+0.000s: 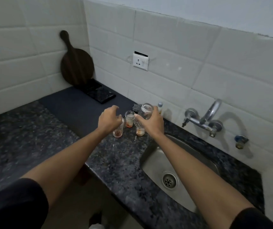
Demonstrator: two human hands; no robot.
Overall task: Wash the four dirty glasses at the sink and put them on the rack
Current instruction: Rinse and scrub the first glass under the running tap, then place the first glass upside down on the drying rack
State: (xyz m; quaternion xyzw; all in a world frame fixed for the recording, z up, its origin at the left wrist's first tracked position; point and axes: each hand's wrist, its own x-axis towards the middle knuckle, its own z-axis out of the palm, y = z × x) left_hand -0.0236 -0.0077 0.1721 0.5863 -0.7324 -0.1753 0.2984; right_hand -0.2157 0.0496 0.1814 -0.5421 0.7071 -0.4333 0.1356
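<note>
My right hand (151, 123) is wrapped around a clear glass (146, 111), lifted off the counter and tilted so its open mouth faces up and away from me. My left hand (110, 119) hovers with the fingers curled loosely, grasping nothing, just over the rim of a glass with reddish dregs (118, 131).

Taking the steel sink (155, 160) as my mark: three dirty glasses stand on the counter just left of its far corner. The glass with reddish dregs is the nearest to me; a glass with orange residue (129, 119) stands behind it, closer to the wall; a third glass with pale orange dregs (140, 131) sits directly under my right hand, closest to the basin. The held glass hangs above this cluster.

The counter is dark speckled granite (119, 164), and the basin is sunk into it with a round drain (169, 180) at the bottom. Beyond the sink, a chrome wall tap (204, 119) is mounted on the white tiled wall (173, 38), its spout arching upward. A small bottle (160, 107) stands against the wall behind my right hand; any label is too blurred to read. Far left of the sink, a dark mat (76, 106) covers the counter, a black tray (99, 94) lies on it, and a round wooden board with a handle (76, 63) leans in the corner. A white socket (140, 61) sits on the tiles above the glasses. I see no legible writing.
</note>
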